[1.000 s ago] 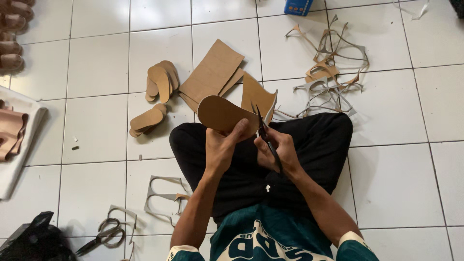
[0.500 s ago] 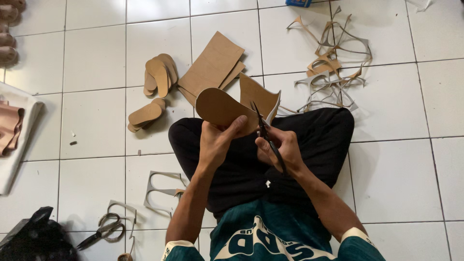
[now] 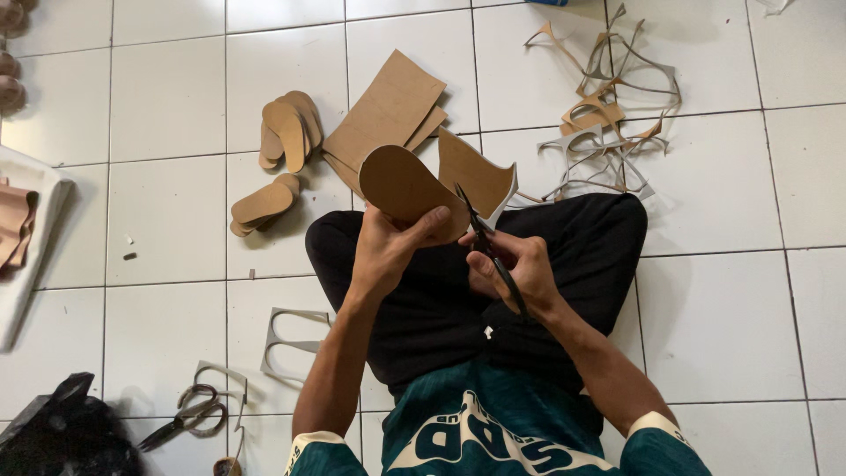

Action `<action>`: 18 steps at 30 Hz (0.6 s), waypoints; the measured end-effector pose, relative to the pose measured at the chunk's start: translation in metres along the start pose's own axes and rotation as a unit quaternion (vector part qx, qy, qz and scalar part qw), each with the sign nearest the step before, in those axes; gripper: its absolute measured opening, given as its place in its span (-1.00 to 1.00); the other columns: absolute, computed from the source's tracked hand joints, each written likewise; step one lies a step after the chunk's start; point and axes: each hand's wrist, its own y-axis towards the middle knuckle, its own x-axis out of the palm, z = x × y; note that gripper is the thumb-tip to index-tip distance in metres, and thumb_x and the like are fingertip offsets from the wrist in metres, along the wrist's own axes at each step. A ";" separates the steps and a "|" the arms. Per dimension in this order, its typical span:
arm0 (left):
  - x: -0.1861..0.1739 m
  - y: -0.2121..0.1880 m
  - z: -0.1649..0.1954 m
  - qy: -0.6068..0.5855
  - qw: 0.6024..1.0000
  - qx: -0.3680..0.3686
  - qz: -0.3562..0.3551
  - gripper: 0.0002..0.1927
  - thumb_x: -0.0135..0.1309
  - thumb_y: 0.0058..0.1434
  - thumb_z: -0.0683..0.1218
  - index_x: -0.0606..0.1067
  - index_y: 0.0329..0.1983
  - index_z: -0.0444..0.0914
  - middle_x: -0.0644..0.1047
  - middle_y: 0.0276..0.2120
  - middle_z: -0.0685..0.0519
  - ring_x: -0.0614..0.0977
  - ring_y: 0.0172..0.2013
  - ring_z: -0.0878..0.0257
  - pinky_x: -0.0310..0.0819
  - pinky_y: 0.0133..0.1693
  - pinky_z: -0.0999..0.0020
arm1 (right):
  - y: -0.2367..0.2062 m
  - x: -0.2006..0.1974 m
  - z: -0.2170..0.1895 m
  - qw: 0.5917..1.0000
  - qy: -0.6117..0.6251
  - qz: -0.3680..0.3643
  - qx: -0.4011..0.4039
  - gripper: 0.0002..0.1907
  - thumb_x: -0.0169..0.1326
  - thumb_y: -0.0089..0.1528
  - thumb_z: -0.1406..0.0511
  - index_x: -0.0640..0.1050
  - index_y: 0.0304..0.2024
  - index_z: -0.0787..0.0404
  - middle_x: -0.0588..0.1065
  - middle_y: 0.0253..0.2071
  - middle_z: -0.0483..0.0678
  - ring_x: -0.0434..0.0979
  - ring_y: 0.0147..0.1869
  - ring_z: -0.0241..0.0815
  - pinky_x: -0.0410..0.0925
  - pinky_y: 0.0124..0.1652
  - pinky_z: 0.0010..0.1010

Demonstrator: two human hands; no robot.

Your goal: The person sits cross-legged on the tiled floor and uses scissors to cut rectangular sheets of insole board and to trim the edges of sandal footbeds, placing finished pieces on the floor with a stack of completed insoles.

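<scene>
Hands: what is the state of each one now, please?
Left hand: closed, holding the brown cardboard sheet.
Right hand: closed, holding black scissors.

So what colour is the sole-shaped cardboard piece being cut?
Tan brown; the sole-shaped cardboard piece shows best in the head view.

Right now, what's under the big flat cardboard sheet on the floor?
Under the cardboard sheet more brown sheet edges stick out on its right, all lying on the white tile floor. Anything else beneath it is covered.

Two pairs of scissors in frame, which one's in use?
The black scissors in the right hand, cutting the cardboard held by the left hand. The other pair lies untouched on the floor.
</scene>
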 end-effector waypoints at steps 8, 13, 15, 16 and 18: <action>-0.006 0.003 -0.001 0.013 1.000 -0.005 -0.013 -0.70 0.26 0.24 -0.16 0.49 -0.06 -0.43 0.62 -0.23 -0.07 0.73 -0.23 0.20 0.77 -0.24 0.29 | -0.002 -0.003 0.000 0.999 -0.022 -0.013 0.021 -0.52 0.17 0.27 -0.02 0.67 -0.16 0.27 0.56 -0.56 -0.17 0.39 -0.61 -0.48 0.19 -0.57 -0.59; -0.010 0.004 -0.003 0.056 0.998 0.008 -0.025 -0.75 0.28 0.28 -0.18 0.54 -0.08 -0.43 0.65 -0.26 -0.05 0.71 -0.26 0.27 0.69 -0.24 0.38 | -0.002 -0.006 -0.006 0.999 -0.026 -0.023 0.034 -0.57 0.20 0.25 0.04 0.67 -0.17 0.30 0.56 -0.55 -0.15 0.39 -0.61 -0.47 0.20 -0.58 -0.58; -0.011 0.005 -0.002 0.076 0.997 0.011 -0.025 -0.76 0.29 0.27 -0.17 0.55 -0.10 -0.42 0.65 -0.28 -0.02 0.71 -0.27 0.30 0.66 -0.26 0.42 | -0.002 -0.007 -0.008 1.000 -0.015 -0.026 0.009 -0.59 0.21 0.28 0.06 0.66 -0.16 0.31 0.59 -0.49 -0.15 0.48 -0.54 -0.48 0.29 -0.53 -0.60; -0.011 0.005 -0.002 0.078 0.997 0.010 -0.023 -0.76 0.29 0.25 -0.17 0.55 -0.10 -0.40 0.65 -0.28 0.00 0.71 -0.28 0.32 0.66 -0.27 0.45 | -0.002 -0.007 -0.009 1.000 -0.009 -0.028 -0.002 -0.60 0.21 0.29 0.07 0.65 -0.15 0.31 0.60 -0.47 -0.15 0.52 -0.51 -0.48 0.33 -0.51 -0.61; -0.011 0.004 0.000 0.081 0.997 0.007 -0.017 -0.75 0.29 0.22 -0.16 0.54 -0.12 -0.37 0.65 -0.30 0.03 0.71 -0.29 0.34 0.66 -0.28 0.47 | -0.003 -0.008 -0.010 0.999 -0.025 -0.032 0.013 -0.61 0.21 0.28 0.08 0.66 -0.17 0.32 0.60 -0.49 -0.14 0.48 -0.54 -0.46 0.30 -0.52 -0.59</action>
